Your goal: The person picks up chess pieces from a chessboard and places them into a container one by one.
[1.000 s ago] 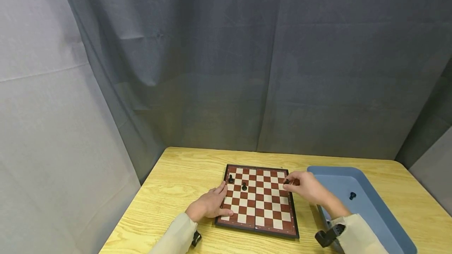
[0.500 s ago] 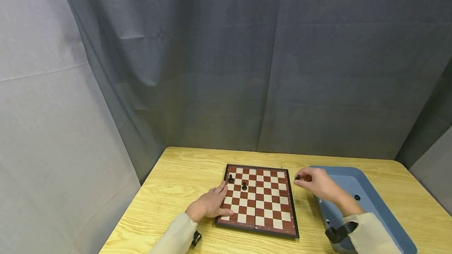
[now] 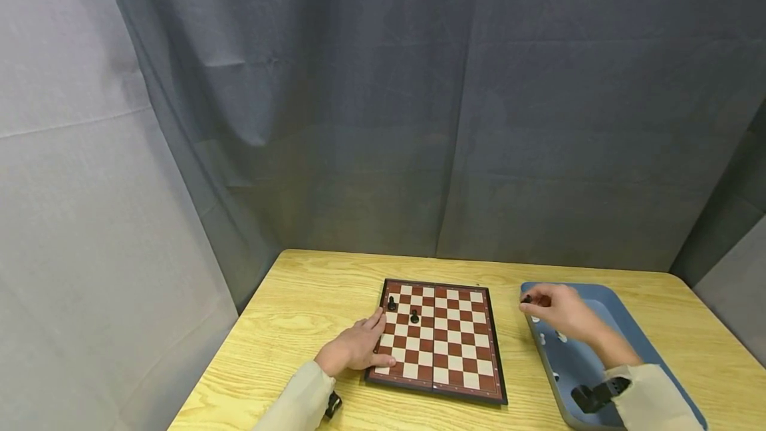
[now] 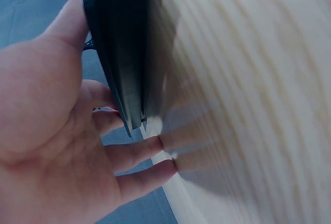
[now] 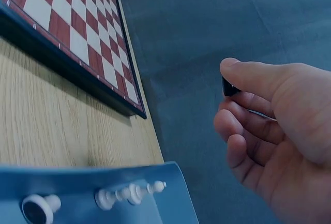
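In the head view, my left hand (image 3: 354, 346) rests on the left edge of the red-and-white chessboard (image 3: 453, 359), thumb and fingers spread. The left wrist view shows the hand (image 4: 67, 125) with its thumb along the board's dark side (image 4: 121, 43) and two fingertips on the wood. Two black chess pieces (image 3: 391, 302) stand on the board's far left part. My right hand (image 3: 565, 314) pinches a small black chess piece (image 3: 526, 298) between thumb and fingers, above the tray's far left rim. In the right wrist view the thumb mostly hides that piece (image 5: 230, 87).
A blue tray (image 3: 646, 346) stands right of the board, with several white chess pieces (image 3: 561, 336) lying along its left side. Both rest on a pale wooden table (image 3: 311, 285). Behind hangs a grey curtain (image 3: 359, 118); a lighter one (image 3: 78, 218) is at left.
My right hand has moved right, from the board's right edge to over the tray, carrying the black chess piece. White pieces in the tray have come into sight. The left hand stays put.
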`<state>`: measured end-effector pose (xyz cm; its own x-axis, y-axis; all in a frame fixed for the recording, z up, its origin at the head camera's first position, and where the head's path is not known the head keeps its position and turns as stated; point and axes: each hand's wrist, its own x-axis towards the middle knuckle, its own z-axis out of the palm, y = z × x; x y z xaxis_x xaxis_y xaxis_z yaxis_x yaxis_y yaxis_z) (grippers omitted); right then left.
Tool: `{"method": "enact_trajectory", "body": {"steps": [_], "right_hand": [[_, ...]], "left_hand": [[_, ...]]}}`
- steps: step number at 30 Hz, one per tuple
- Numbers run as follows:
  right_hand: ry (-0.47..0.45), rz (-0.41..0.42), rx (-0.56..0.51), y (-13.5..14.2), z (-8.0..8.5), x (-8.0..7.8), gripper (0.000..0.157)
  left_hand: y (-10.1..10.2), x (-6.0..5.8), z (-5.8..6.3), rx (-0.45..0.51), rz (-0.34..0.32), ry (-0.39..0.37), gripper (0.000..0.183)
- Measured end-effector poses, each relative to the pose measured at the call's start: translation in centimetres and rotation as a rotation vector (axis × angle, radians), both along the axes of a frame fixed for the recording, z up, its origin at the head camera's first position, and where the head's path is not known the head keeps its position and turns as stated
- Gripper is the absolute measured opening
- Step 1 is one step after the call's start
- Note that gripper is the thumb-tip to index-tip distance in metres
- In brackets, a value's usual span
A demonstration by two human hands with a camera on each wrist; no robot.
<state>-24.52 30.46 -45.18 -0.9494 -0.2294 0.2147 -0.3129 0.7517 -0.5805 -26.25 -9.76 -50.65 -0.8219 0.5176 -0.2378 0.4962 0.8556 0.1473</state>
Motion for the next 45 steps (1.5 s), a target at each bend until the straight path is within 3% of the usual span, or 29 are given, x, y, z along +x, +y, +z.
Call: {"method": "enact_trajectory", "body": {"steps": [6, 16, 30, 45], "right_hand": [[-0.048, -0.019, -0.017, 1.0, 0.1, 0.3, 0.028], [-0.068, -0.045, -0.003, 3.2, -0.4, 0.0, 0.027], [-0.146, -0.055, -0.031, 5.5, -1.2, 0.2, 0.036], [-0.218, -0.114, 0.03, 7.2, -2.4, -0.2, 0.033]], "left_hand": [[0.1, 0.0, 0.1, -0.005, 0.001, 0.008, 0.093], [0.1, -0.2, 0.0, -0.003, -0.001, 0.007, 0.093], [0.1, -0.2, 0.1, 0.001, 0.014, -0.023, 0.093], [0.1, -0.2, 0.1, 0.001, 0.016, -0.02, 0.093]]}}
